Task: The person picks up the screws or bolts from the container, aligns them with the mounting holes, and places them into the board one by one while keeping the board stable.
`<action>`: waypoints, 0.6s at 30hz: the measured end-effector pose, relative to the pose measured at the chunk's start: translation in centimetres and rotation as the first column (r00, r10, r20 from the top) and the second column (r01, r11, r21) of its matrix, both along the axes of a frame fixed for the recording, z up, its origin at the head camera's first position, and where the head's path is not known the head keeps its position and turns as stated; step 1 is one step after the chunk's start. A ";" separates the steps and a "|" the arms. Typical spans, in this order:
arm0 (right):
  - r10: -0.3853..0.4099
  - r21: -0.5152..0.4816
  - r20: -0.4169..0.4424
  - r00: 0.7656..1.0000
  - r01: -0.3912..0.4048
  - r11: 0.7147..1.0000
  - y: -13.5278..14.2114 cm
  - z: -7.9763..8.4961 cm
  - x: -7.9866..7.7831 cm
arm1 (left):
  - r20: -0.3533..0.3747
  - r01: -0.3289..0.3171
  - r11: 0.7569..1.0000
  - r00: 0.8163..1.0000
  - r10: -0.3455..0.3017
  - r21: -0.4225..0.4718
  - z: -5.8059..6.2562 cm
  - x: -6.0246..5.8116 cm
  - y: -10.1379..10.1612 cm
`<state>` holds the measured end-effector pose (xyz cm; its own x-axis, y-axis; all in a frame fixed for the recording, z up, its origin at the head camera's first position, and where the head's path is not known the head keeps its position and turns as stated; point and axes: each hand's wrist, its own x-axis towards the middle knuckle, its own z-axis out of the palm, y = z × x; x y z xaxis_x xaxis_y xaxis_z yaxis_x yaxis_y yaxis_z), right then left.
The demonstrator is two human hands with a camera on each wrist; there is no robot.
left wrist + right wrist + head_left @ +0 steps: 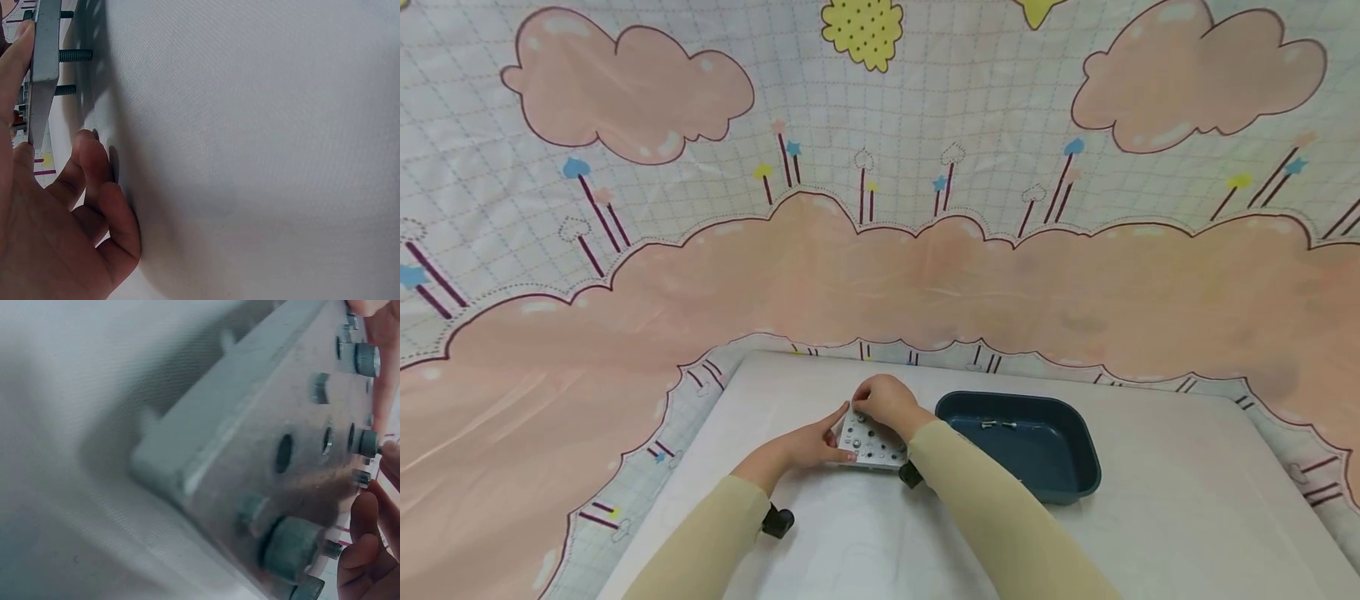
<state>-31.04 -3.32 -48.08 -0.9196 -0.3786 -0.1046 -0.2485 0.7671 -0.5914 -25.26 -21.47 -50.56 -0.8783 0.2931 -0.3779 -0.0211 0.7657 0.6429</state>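
A silver metal plate [868, 448] with rows of holes and several socket-head bolts [292, 549] is held slightly tilted above the white tabletop. Threaded bolt ends [75, 55] stick out of its underside in the left wrist view. My left hand [805, 446] grips the plate by its left edge, thumb at the near side and a finger at the far corner. Over the far corner, my right hand [887, 406] has curled fingers pinching at a small bolt [367, 443]; the fingertips partly hide it.
Right of the plate stands a dark blue tray [1078, 446] with a few small bolts [997, 425] lying in it; my right forearm covers its near left part. A patterned cloth [925, 283] hangs behind the white table [1195, 500].
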 end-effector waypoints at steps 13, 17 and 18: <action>0.001 0.062 -0.001 1.000 -0.001 0.998 0.1 0.4 0.1 | -0.006 -0.002 1.000 1.000 0.002 -0.018 -0.2 -0.2 0.3; 0.006 0.059 -0.013 1.000 -0.005 0.998 0.3 1.1 0.1 | -0.006 -0.008 0.999 1.000 0.008 -0.033 -0.3 -0.2 0.1; 0.013 0.062 -0.019 1.000 -0.012 0.998 0.4 1.4 0.1 | -0.010 -0.006 0.999 1.000 0.006 -0.040 -0.4 -0.2 -0.1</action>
<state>-30.96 -2.94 -46.70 -0.9171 -0.3832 -0.1101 -0.2692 0.7987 -0.5381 -25.46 -21.53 -50.94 -0.8837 0.2729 -0.3803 -0.0193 0.7906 0.6121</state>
